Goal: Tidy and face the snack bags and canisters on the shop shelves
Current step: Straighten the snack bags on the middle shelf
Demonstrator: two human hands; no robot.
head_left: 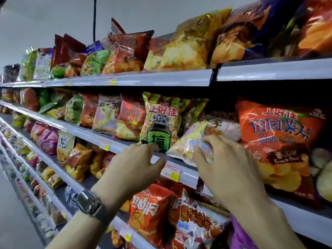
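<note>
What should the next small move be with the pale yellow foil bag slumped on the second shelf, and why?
Probably stand the pale yellow foil bag upright, face out. The right hand pinches it, and it lies tilted between the green prawn-cracker bag and the orange crisp bag, with its corner at the white shelf edge.

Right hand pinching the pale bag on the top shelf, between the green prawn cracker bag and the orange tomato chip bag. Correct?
Not the top shelf. The head view shows the right hand pinching the pale bag on the second shelf down, between the green prawn cracker bag and the orange tomato chip bag.
</note>
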